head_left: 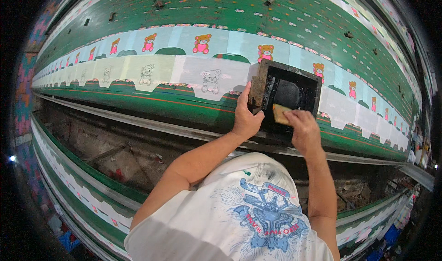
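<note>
White T-shirt (pixel 216 224) w/ a blue emblem fills the lower centre, closest to the lens; 2 bare forearms rise from it toward a long green print table (pixel 207 3). Left hand (pixel 245 118) clamps the left side rail of 1 small dark printing screen frame (pixel 285 95), thumb up along the wood, fingers wrapped round the edge. Right hand (pixel 304 130) is closed on 1 tan squeegee block (pixel 281 114), which sits inside the frame at its near edge, on the black inked mesh. Frame lies flat on the pale fabric strip (pixel 138 70), between the printed pieces to its left & right.

Fabric count: 2 rows of pieces running the table's length. Far row has coloured bears, orange w/ pink hearts (pixel 201 43) – approx 10 legible, others at the ends too small to count. Near row has outline-only bears (pixel 211 80) – 3 clear to the left of the frame, fainter ones farther left blur out. Near row right of the frame shows plain pale pieces.

1 metal rail (pixel 138 120) runs along the table's near edge. 2nd table edge w/ patterned strip (pixel 83 192) lower left, across a dirty gap.
</note>
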`<action>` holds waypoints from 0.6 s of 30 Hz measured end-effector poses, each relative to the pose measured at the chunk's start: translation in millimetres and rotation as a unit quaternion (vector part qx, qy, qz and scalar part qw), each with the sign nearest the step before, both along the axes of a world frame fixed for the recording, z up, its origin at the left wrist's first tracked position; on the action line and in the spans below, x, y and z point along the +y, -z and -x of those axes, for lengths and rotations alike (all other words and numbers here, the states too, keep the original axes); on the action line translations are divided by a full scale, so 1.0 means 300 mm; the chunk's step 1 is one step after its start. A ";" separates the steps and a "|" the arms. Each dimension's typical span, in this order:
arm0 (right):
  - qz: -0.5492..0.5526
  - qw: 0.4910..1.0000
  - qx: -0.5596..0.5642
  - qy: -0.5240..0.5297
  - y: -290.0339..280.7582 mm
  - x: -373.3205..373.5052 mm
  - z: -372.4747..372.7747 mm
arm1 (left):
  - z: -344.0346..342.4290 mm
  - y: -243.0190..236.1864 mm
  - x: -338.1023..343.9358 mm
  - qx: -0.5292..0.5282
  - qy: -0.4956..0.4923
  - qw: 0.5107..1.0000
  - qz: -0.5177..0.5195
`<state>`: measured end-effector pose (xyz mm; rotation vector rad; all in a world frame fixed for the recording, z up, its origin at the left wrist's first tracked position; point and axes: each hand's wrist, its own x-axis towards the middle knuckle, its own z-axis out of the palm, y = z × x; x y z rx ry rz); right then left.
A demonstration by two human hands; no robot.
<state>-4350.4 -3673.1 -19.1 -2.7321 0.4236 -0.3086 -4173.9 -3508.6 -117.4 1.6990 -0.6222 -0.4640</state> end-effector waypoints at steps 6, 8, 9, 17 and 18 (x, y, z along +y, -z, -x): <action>-0.023 0.999 0.023 -0.008 -0.045 0.144 0.102 | 0.001 -0.006 -0.011 -0.045 -0.006 0.999 -0.010; -0.080 0.997 -0.008 -0.009 -0.039 0.140 0.117 | -0.005 -0.015 -0.016 -0.022 -0.008 0.999 -0.027; -0.108 0.994 -0.021 -0.002 -0.034 0.130 0.130 | -0.005 -0.022 -0.015 -0.047 -0.007 0.999 -0.015; -0.152 0.977 -0.136 0.063 0.019 0.036 0.346 | 0.161 -0.070 -0.123 -0.038 0.001 0.998 0.055; -0.147 0.977 -0.137 0.068 0.024 0.008 0.387 | 0.206 -0.067 -0.162 -0.035 0.003 0.998 0.058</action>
